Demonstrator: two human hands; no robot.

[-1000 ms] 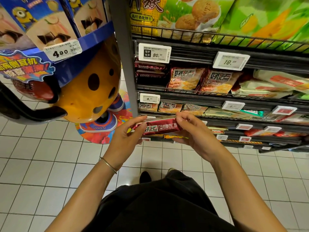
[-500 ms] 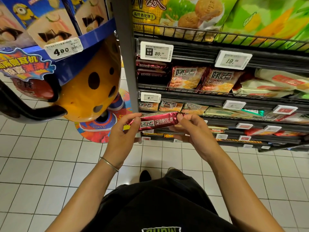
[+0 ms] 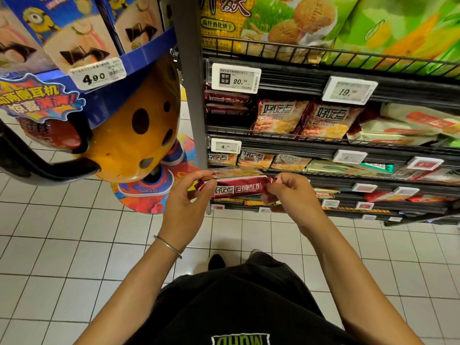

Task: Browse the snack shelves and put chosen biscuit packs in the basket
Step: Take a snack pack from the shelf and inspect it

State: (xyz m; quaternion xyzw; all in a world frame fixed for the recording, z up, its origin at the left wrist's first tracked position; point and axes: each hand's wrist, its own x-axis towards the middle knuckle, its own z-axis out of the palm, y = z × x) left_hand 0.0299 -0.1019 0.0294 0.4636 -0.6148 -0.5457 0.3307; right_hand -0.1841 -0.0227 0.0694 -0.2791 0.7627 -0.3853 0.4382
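Hands: left hand (image 3: 185, 205) and right hand (image 3: 293, 200) are each pinching one end of the biscuit pack (image 3: 236, 189);
Risk: such light end-holds could be slipping; the pack may be heading for the floor (image 3: 62, 245)

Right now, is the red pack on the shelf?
Off it: the red pack is held level, left hand and right hand pinching its ends.

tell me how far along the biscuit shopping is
Done: one red biscuit pack is off the shelves. In hand: the left hand and right hand pinch its two ends, holding it level in front of the lower shelves. Left: it has not gone into a basket; no basket is in view, so what it already holds cannot be told.
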